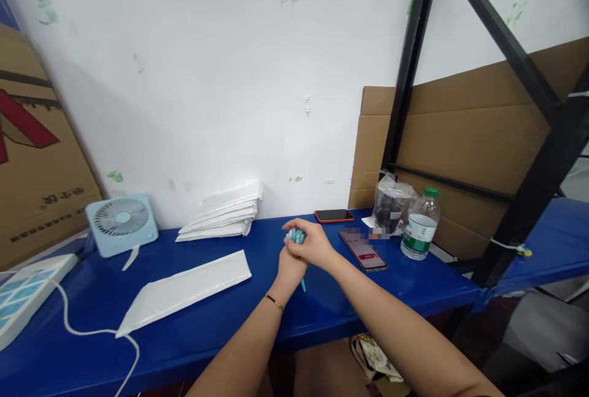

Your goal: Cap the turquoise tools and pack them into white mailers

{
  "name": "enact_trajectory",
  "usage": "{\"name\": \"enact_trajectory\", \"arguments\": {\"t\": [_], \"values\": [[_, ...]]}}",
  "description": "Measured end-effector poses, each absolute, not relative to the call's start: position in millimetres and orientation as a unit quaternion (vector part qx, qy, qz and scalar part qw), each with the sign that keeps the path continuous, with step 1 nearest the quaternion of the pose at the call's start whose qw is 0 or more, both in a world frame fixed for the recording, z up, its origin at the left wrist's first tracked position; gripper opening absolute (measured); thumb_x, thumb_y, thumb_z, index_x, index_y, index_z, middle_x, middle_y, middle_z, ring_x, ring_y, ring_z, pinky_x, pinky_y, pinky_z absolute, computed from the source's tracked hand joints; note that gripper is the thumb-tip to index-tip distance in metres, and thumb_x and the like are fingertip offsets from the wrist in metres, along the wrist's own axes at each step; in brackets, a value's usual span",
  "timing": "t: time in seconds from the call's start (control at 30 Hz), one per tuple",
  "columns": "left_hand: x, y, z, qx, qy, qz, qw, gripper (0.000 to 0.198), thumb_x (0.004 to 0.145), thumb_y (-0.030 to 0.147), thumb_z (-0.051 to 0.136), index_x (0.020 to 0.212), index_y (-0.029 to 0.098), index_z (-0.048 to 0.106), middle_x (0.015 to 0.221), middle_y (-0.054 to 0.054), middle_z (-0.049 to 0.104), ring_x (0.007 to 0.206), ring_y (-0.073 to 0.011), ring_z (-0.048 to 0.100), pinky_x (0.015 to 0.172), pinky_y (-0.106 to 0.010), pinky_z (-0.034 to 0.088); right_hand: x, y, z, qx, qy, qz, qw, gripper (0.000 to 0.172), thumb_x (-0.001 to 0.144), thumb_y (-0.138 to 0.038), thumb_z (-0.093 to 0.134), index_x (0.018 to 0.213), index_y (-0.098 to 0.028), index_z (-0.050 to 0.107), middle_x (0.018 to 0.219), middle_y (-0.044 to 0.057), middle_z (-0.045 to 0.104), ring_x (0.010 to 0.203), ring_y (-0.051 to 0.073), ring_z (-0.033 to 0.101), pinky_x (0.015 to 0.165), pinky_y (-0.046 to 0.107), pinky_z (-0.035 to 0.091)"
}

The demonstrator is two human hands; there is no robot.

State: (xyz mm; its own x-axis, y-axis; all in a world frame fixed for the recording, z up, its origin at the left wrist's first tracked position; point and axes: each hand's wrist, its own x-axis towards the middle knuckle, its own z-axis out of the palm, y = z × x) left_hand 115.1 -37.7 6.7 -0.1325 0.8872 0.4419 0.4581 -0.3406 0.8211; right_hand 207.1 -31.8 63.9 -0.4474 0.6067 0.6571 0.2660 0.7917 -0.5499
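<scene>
Blue table (193, 339) against a white wall (230, 90), and here's the left hand (291, 270) curled round a teal object (298, 236), thin tip (303, 285) showing below, right hand (318, 245) clasped over its top, phone (363, 251) lying nearby to the right

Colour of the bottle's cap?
Green; the cap on the bottle shows best in the head view, the only one here.
</scene>
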Motion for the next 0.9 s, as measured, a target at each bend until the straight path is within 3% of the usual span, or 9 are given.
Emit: {"name": "enact_trajectory", "arguments": {"t": [0.13,0.23,0.33,0.43,0.57,0.67,0.77,0.83,0.9], "values": [[115,-50,6,0.625,0.544,0.52,0.209,0.021,0.068,0.017,0.054,0.088,0.017,0.056,0.09,-0.007,0.064,0.091,-0.0213,0.059,0.081,-0.032,0.046,201,-39,57,-0.257,-0.8,0.159,0.518,0.011,0.064,-0.009,0.05,0.071,-0.018,0.052,0.074,0.0,0.055,0.071,0.014,0.053,0.068,0.025,0.043],[113,-64,3,0.645,0.514,0.487,0.287,0.032,0.064,0.019,0.06,0.094,0.016,0.052,0.073,-0.001,0.064,0.067,-0.0168,0.062,0.063,-0.026,0.048,201,-41,60,-0.29,-0.763,0.156,0.556,0.011,0.062,-0.009,0.049,0.067,-0.018,0.048,0.071,-0.001,0.049,0.066,0.013,0.05,0.063,0.025,0.042],[113,-76,5,0.626,0.486,0.451,0.411,0.022,0.071,0.031,0.06,0.082,0.017,0.049,0.049,0.007,0.051,0.041,-0.0088,0.049,0.043,-0.02,0.038,205,-38,64,-0.335,-0.699,0.251,0.58,0.012,0.066,-0.015,0.05,0.077,-0.019,0.048,0.072,-0.002,0.046,0.058,0.012,0.051,0.055,0.024,0.043],[113,-88,12,0.561,0.472,0.447,0.512,0.031,0.073,0.044,0.058,0.069,0.019,0.041,0.042,0.011,0.034,0.033,-0.0034,0.029,0.035,-0.017,0.023,216,-40,67,-0.285,-0.632,0.421,0.585,0.038,0.071,-0.027,0.057,0.106,-0.022,0.043,0.081,-0.001,0.05,0.057,0.012,0.056,0.054,0.025,0.046],[114,-108,19,0.471,0.324,0.36,0.737,0.037,0.073,0.04,0.059,0.061,0.02,0.03,0.04,0.012,0.023,0.033,-0.0019,0.014,0.035,-0.017,0.009,232,-58,62,-0.084,-0.605,0.673,0.417,0.083,0.056,-0.048,0.073,0.125,-0.025,0.035,0.098,0.006,0.057,0.083,0.022,0.061,0.071,0.035,0.048],[116,-128,16,0.406,0.236,0.23,0.853,0.042,0.071,0.037,0.057,0.055,0.02,0.022,0.039,0.01,0.018,0.032,-0.0022,0.011,0.034,-0.018,0.007,230,-79,47,0.0,-0.629,0.745,0.222,0.066,0.042,-0.054,0.078,0.091,-0.015,0.06,0.09,0.011,0.062,0.091,0.029,0.059,0.079,0.041,0.044],[114,-147,15,0.412,0.238,0.197,0.857,0.043,0.068,0.041,0.059,0.055,0.02,0.024,0.041,0.01,0.017,0.032,-0.0019,0.011,0.035,-0.018,0.01,225,-96,34,-0.005,-0.611,0.759,0.228,0.044,0.055,-0.053,0.072,0.054,-0.016,0.049,0.071,0.008,0.063,0.082,0.025,0.061,0.079,0.04,0.043],[105,-156,17,0.499,0.298,0.22,0.783,0.031,0.068,0.041,0.061,0.062,0.019,0.04,0.046,0.009,0.03,0.035,-0.0037,0.026,0.038,-0.018,0.022,228,-99,32,-0.023,-0.555,0.766,0.323,0.043,0.065,-0.049,0.068,0.053,-0.018,0.04,0.055,0.0,0.055,0.066,0.017,0.06,0.076,0.036,0.044],[87,-161,19,0.631,0.411,0.264,0.603,0.027,0.068,0.039,0.064,0.083,0.018,0.054,0.064,0.002,0.052,0.055,-0.0108,0.05,0.054,-0.025,0.04,238,-94,33,-0.034,-0.477,0.771,0.42,0.038,0.074,-0.046,0.062,0.061,-0.019,0.038,0.046,-0.008,0.04,0.043,0.008,0.045,0.063,0.028,0.045]]}}
